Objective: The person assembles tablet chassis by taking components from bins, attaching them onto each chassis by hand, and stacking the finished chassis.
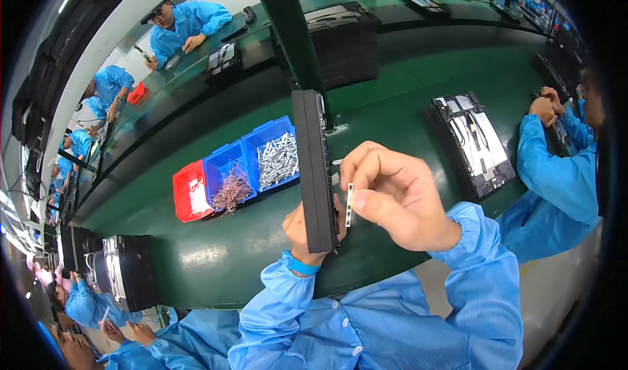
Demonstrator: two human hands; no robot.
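Observation:
Upright on its edge in front of me stands a thick black slab-like tray (315, 174), its narrow side facing up toward me. My left hand (299, 231) is closed around its near lower end; the black body hides part of the fingers. Close to the slab's right face, my right hand (400, 197) pinches a thin whitish strip (349, 206) with small dark holes between thumb and forefinger. A little pale material shows at the slab's right face beside these fingers. Most of that face is turned out of view.
Left of the slab sit a red bin (180, 197) of white pieces, a blue bin (219, 159) of pinkish-brown bits and another blue bin (265, 134) of silvery parts. A loaded black tray (481, 144) lies right, near a co-worker's sleeve (549, 174). A green post (288, 30) rises behind.

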